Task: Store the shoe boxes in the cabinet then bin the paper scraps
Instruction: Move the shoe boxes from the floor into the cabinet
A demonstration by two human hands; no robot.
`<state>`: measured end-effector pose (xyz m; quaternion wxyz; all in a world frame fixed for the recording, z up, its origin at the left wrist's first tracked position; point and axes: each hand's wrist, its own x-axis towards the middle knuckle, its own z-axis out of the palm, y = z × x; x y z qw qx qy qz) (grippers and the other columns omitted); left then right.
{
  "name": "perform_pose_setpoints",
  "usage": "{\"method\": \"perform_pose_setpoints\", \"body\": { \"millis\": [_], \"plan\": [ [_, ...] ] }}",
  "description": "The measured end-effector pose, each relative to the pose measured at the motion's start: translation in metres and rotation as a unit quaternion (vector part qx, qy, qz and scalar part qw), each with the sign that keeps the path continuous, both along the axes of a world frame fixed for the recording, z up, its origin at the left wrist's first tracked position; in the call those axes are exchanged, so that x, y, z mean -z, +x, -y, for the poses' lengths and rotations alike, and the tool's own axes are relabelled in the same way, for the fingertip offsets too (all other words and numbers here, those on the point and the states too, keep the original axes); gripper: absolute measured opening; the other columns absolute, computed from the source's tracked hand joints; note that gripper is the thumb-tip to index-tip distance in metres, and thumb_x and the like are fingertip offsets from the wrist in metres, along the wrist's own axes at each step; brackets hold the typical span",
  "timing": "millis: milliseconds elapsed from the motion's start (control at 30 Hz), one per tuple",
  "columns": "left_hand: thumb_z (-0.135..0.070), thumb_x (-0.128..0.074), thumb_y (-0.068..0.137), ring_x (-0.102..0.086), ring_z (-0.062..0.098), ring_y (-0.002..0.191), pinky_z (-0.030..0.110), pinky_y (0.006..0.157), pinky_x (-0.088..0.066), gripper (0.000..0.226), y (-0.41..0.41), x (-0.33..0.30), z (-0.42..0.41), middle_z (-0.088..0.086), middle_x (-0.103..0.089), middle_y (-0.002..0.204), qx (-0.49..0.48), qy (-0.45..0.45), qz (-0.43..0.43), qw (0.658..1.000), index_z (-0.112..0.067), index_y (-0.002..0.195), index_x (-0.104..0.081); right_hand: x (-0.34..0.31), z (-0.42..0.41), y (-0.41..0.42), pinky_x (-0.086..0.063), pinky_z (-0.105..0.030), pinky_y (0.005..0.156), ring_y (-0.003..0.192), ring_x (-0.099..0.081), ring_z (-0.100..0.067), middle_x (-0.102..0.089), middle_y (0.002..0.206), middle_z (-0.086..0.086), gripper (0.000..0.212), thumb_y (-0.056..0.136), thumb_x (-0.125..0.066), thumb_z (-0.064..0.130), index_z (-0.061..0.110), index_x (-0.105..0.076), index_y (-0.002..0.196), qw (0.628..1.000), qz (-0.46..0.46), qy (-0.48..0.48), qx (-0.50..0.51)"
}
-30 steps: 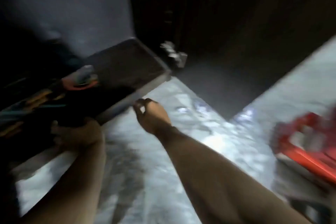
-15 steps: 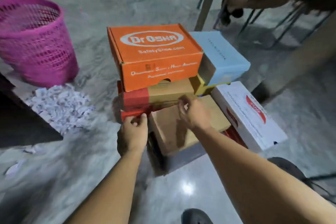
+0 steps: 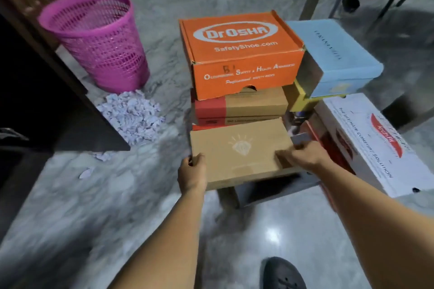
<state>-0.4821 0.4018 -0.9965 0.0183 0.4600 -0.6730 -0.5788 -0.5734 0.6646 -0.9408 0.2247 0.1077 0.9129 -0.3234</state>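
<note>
— Marble floor (image 3: 98, 206), was it? Where was the brown box (image 3: 237, 155)?
— Atop the stack, left hand (image 3: 191, 175) fingers curled round its near-left corner, right hand (image 3: 303, 156) gripping its right edge.

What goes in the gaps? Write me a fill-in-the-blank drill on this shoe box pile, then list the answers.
1. Both hands, left hand and right hand, grip the plain ____ box.
2. The orange box tops a stack; beside it sits a light ____ box.
3. The paper scraps lie on the floor in front of the ____ basket.

Answers: brown; blue; pink
</note>
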Motion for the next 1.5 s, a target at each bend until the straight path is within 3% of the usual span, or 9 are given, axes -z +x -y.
{"method": "perform_pose_setpoints", "body": {
  "millis": [167, 400, 633, 767, 867, 1167, 1300, 1367, 1500],
  "plan": [
    [-0.034, -0.062, 0.094, -0.064, 0.019, 0.081, 0.033, 0.07, -0.051, 0.014, 0.104, -0.013, 0.134, 0.002, -0.069, 0.092, -0.159, 0.028, -0.022, 0.987, -0.022, 0.095, -0.069, -0.004, 0.147, 0.008, -0.048, -0.02, 0.051, 0.072, -0.064, -0.013, -0.07, 0.083, 0.001, 0.043, 0.08, -0.087, 0.02, 0.007, -0.064, 0.115, 0.981, 0.043, -0.065, -0.179],
    [-0.013, -0.072, 0.089, -0.067, 0.036, 0.1, 0.041, 0.083, -0.049, 0.014, 0.26, -0.048, 0.304, 0.012, -0.066, 0.093, -0.404, -0.099, -0.068, 0.907, -0.012, 0.086, -0.058, -0.013, 0.387, 0.106, -0.053, -0.05, 0.082, 0.095, -0.069, -0.028, -0.067, 0.121, -0.001, 0.059, 0.094, -0.073, 0.021, 0.046, -0.044, 0.138, 0.894, 0.146, -0.246, -0.346],
    [-0.021, -0.065, 0.092, -0.056, 0.027, 0.103, 0.033, 0.092, -0.048, 0.031, 0.37, -0.103, 0.404, 0.016, -0.06, 0.112, -0.525, -0.276, -0.117, 0.796, 0.0, 0.114, -0.06, -0.034, 0.587, 0.217, -0.06, -0.041, 0.079, 0.081, -0.062, -0.025, -0.06, 0.094, -0.008, 0.034, 0.091, -0.074, 0.005, 0.011, -0.045, 0.108, 0.813, 0.07, -0.459, -0.351],
    [-0.039, -0.063, 0.085, -0.062, 0.033, 0.11, 0.039, 0.087, -0.047, 0.053, 0.42, -0.102, 0.431, 0.019, -0.065, 0.12, -0.503, -0.322, -0.021, 0.802, -0.002, 0.123, -0.061, -0.031, 0.69, 0.273, -0.05, -0.036, 0.106, 0.105, -0.059, -0.018, -0.062, 0.107, -0.002, 0.044, 0.091, -0.068, -0.007, 0.007, -0.053, 0.13, 0.757, 0.106, -0.473, -0.437],
    [-0.032, -0.055, 0.101, -0.062, 0.045, 0.11, 0.047, 0.085, -0.047, 0.045, 0.442, -0.085, 0.448, 0.031, -0.062, 0.122, -0.507, -0.351, 0.141, 0.774, 0.002, 0.13, -0.06, -0.011, 0.731, 0.312, -0.045, -0.036, 0.115, 0.126, -0.059, -0.021, -0.059, 0.138, -0.004, 0.065, 0.087, -0.073, 0.031, 0.036, -0.05, 0.148, 0.731, 0.044, -0.397, -0.553],
    [-0.024, -0.039, 0.107, -0.052, 0.04, 0.129, 0.041, 0.1, -0.04, 0.045, 0.429, -0.121, 0.458, 0.028, -0.054, 0.14, -0.499, -0.329, 0.173, 0.783, 0.008, 0.134, -0.055, -0.008, 0.796, 0.363, -0.041, -0.036, 0.114, 0.132, -0.052, -0.027, -0.042, 0.155, -0.011, 0.071, 0.099, -0.056, 0.041, 0.047, -0.017, 0.159, 0.735, -0.014, -0.224, -0.639],
    [-0.017, -0.062, 0.086, -0.053, 0.052, 0.118, 0.056, 0.096, -0.043, 0.048, 0.416, -0.123, 0.429, 0.035, -0.048, 0.141, -0.505, -0.487, 0.237, 0.672, 0.001, 0.13, -0.059, -0.018, 0.747, 0.347, -0.04, -0.035, 0.113, 0.135, -0.052, -0.037, -0.044, 0.151, -0.026, 0.079, 0.098, -0.063, 0.033, 0.032, -0.018, 0.163, 0.764, -0.04, -0.247, -0.595],
    [-0.028, -0.055, 0.079, -0.046, 0.048, 0.124, 0.056, 0.102, -0.036, 0.052, 0.407, -0.098, 0.431, 0.025, -0.046, 0.143, -0.426, -0.498, 0.291, 0.697, -0.014, 0.13, -0.056, -0.012, 0.702, 0.324, -0.047, -0.035, 0.107, 0.128, -0.06, -0.035, -0.06, 0.138, -0.022, 0.059, 0.095, -0.065, 0.033, 0.02, -0.049, 0.15, 0.793, -0.068, -0.25, -0.552],
    [-0.026, -0.039, 0.082, -0.061, 0.048, 0.079, 0.051, 0.073, -0.053, 0.032, 0.318, -0.058, 0.382, 0.03, -0.063, 0.083, -0.214, -0.517, 0.222, 0.799, -0.005, 0.083, -0.064, 0.027, 0.583, 0.24, -0.056, -0.037, 0.09, 0.109, -0.068, -0.036, -0.073, 0.113, -0.015, 0.035, 0.091, -0.056, 0.043, 0.018, -0.072, 0.111, 0.856, -0.063, -0.137, -0.494]
  ]
}}
